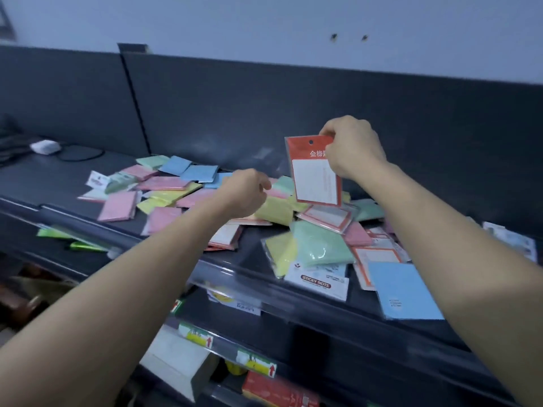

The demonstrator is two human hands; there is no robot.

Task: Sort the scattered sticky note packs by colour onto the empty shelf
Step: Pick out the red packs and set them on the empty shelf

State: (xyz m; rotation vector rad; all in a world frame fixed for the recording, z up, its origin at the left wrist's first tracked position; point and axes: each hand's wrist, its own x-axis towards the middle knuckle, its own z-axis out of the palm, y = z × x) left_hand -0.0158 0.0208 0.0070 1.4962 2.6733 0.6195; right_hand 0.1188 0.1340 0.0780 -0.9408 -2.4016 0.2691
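Red-backed pack hangs pinched in right hand; left hand, fingers curled, over pile.

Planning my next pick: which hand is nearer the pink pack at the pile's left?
Left: left hand is right of the pink pack; right hand, farther right, holds a red pack.

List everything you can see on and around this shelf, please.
Shelf: one, dark grey, across the middle.
Scattered packs: many, pink, yellow, green, blue, piled on the shelf.
Red-bordered pack: one, red and white, held above the pile.
Blue pack: one, blue, shelf's front right edge.
White pack: one, printed STICKY NOTE, left of the blue pack.
White box with black cable: one, far left back.
Price tags: two, green-yellow with red arrows, lower shelf edge.
Left grip (hand): curled over the pile; hold unclear.
Right grip (hand): pinches the red-bordered pack's top.
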